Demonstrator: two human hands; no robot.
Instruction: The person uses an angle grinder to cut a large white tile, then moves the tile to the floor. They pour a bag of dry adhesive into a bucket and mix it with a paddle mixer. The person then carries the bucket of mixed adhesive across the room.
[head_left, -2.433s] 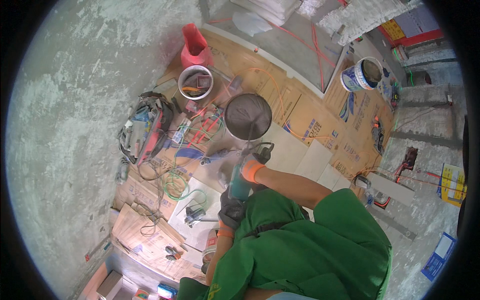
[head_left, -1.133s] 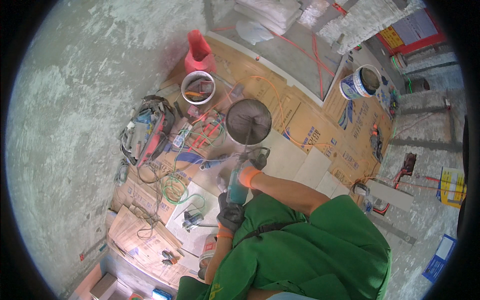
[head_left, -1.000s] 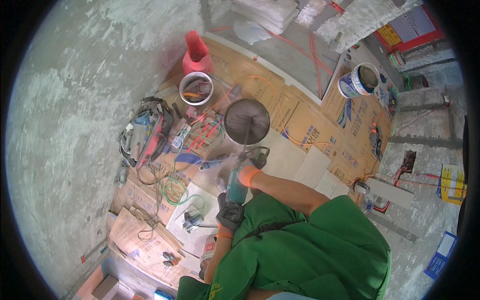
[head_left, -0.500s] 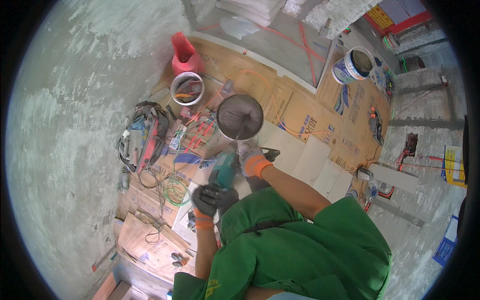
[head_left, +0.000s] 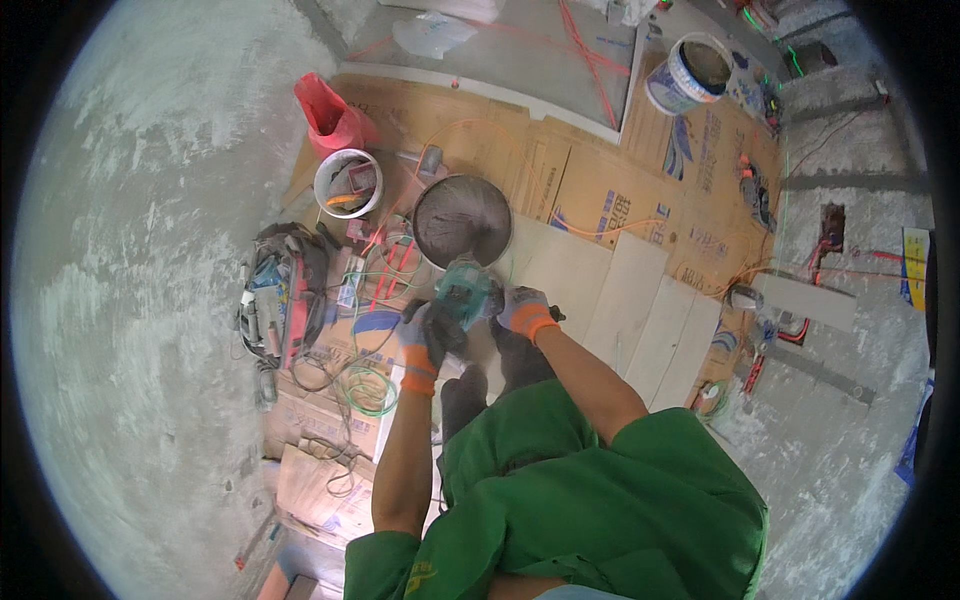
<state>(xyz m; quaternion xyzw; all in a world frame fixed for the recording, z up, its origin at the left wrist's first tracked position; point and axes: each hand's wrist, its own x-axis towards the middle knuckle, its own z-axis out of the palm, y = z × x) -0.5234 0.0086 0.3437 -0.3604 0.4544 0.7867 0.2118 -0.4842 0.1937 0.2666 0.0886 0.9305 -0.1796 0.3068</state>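
A teal power drill (head_left: 464, 291) is held at the near edge of a bucket of grey mortar (head_left: 462, 220). My left hand (head_left: 422, 335), in a grey and black glove with an orange cuff, is closed round the drill's rear end. On the drill's right side, my right hand (head_left: 526, 312), in a matching glove, is closed, apparently on its side handle; the fingers partly hide it. The drill's front end and any mixing rod are hard to make out against the mortar, whose surface is swirled.
Left of the bucket stand a white bucket with tools (head_left: 348, 184) and a red container (head_left: 333, 118). A tool bag (head_left: 285, 290) lies by the left wall, near green cable coils (head_left: 368, 391). Pale boards (head_left: 625, 300) and cardboard (head_left: 600, 190) cover the floor. Another bucket (head_left: 690, 75) stands far right.
The drill has swung from a low tilt toward the bucket and looks more upright. My left hand has moved up and forward with it; my right hand stays at its side. The view has shifted slightly.
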